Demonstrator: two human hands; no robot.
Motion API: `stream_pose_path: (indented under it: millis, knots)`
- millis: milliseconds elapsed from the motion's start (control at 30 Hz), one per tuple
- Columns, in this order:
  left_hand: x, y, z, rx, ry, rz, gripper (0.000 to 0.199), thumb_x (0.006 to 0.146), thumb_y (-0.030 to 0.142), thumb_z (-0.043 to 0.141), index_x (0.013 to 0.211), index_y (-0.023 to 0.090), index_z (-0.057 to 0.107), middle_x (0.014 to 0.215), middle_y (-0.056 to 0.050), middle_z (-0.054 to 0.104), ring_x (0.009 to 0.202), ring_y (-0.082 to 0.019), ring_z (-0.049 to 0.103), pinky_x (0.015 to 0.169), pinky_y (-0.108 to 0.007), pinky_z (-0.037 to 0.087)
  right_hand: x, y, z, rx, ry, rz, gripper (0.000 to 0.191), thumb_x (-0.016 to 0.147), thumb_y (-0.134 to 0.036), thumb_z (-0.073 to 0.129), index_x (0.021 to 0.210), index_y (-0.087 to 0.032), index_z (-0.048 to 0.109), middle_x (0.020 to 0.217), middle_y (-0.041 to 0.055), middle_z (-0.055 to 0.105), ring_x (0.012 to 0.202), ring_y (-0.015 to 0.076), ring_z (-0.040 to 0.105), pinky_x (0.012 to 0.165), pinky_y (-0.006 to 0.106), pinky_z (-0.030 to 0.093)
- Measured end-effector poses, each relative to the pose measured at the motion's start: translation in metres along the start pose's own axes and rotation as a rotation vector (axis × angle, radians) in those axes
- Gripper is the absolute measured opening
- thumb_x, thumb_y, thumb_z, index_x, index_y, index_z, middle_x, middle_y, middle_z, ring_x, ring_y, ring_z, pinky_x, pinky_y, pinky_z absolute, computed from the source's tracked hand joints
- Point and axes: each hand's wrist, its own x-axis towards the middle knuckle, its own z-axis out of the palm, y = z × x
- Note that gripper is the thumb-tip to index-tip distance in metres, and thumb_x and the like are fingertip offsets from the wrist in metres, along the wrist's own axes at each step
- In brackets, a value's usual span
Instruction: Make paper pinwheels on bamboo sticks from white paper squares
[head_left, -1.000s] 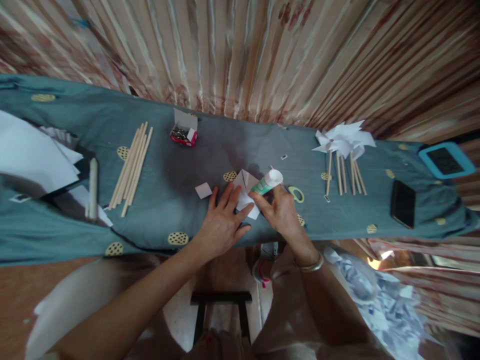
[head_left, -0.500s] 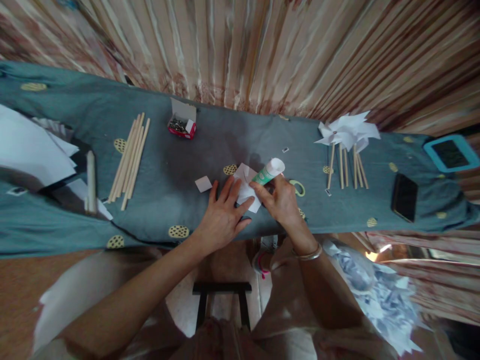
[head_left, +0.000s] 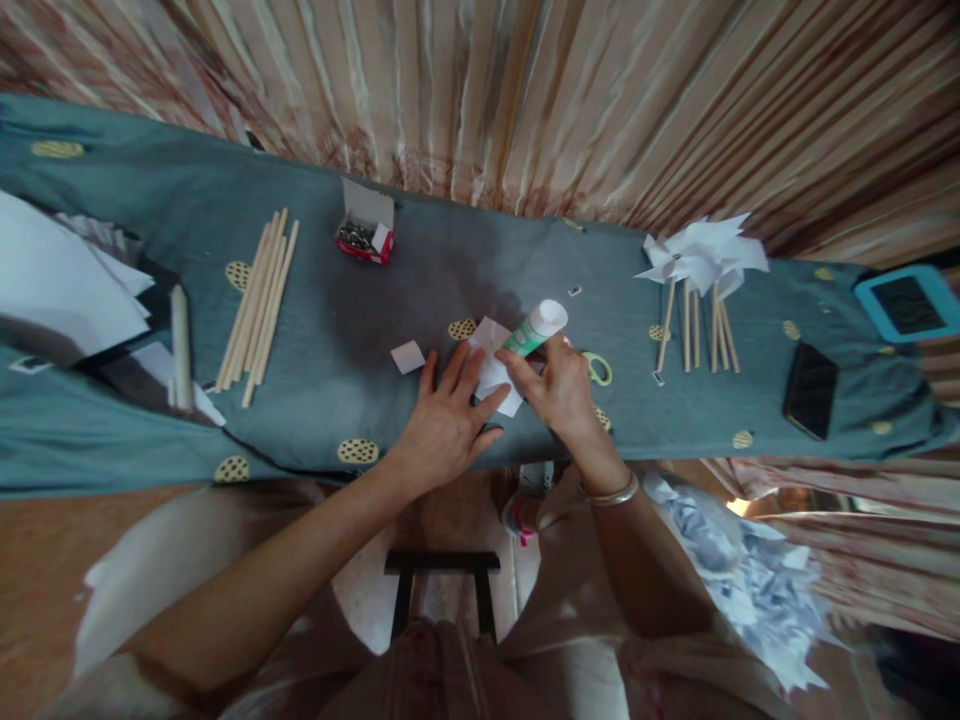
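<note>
A small white paper piece (head_left: pixel 490 338) lies on the cloth-covered table, partly covered by my hands. My left hand (head_left: pixel 442 425) rests on its left side, fingers spread out flat. In my right hand (head_left: pixel 564 388) is a green and white glue stick (head_left: pixel 534 328), tilted, its lower end down at the paper; the tip is hidden by my fingers. A small white paper square (head_left: pixel 408 357) lies just left of my left fingertips. Scissors with pale green handles (head_left: pixel 598 368) lie beside my right hand, mostly hidden by it.
Wooden sticks (head_left: pixel 259 310) and an open red box of small metal pieces (head_left: pixel 365 238) lie left of centre. White paper sheets (head_left: pixel 60 290) are at far left. Paper pinwheels (head_left: pixel 705 255), a black phone (head_left: pixel 810 390) and a blue-framed device (head_left: pixel 907 305) lie right. A striped curtain (head_left: pixel 480 100) hangs behind.
The glue stick leans over slightly more to the right in my right hand. My left hand stays on the paper. The whole view has shifted a little.
</note>
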Motion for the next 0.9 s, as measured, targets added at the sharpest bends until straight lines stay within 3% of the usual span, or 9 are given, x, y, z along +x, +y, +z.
stream_pose_path:
  millis: [900]
  knots:
    - [0.0007, 0.0004, -0.0003, 0.014, -0.022, -0.004, 0.052, 0.090, 0.041, 0.059, 0.139, 0.026, 0.050, 0.156, -0.016, 0.034, 0.147, -0.040, 0.022, 0.114, -0.069, 0.017, -0.0011, -0.0092, -0.0019, -0.022, -0.085, -0.065, 0.028, 0.089, -0.048, 0.057, 0.086, -0.020, 0.058, 0.076, 0.0046, 0.066, 0.070, 0.0194, 0.061, 0.068, 0.032, 0.047]
